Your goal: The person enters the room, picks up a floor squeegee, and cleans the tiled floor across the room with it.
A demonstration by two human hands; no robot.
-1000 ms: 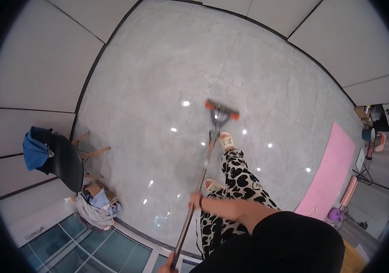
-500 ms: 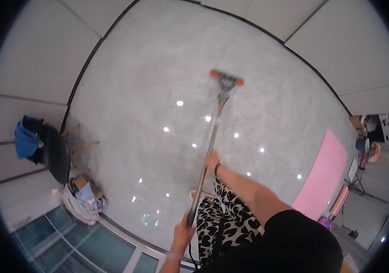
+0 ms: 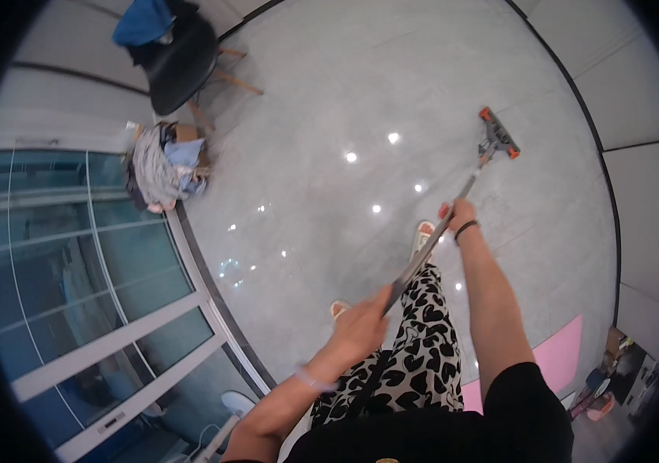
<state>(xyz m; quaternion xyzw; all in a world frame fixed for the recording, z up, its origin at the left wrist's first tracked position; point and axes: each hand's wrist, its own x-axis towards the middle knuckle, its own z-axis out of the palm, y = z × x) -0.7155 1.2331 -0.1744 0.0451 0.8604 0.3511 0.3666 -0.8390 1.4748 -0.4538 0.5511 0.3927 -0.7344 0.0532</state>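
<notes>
A mop with a long grey pole (image 3: 427, 245) slants up and right across the view. Its grey head (image 3: 502, 136) has orange ends and rests on the glossy grey floor (image 3: 314, 100). Near the pole's top end my left hand (image 3: 364, 328) is closed round the dark grip. Farther down the pole my right hand (image 3: 459, 214), with a dark band at the wrist, is wrapped round the shaft. Below the pole are my heart-print trousers (image 3: 429, 339) and a light sandal (image 3: 422, 235).
At the upper left stands a black chair (image 3: 183, 65) with a blue cloth (image 3: 143, 25) on it. A heap of clothes (image 3: 161, 170) lies beside the glass sliding door (image 3: 140, 239). A pink mat (image 3: 557, 355) is at the lower right, near cabinet walls (image 3: 653, 193).
The view has turned, so the chair and clothes heap appear higher and the glass door larger. The mop head now appears farther right and is turned. Both hands keep hold of the pole.
</notes>
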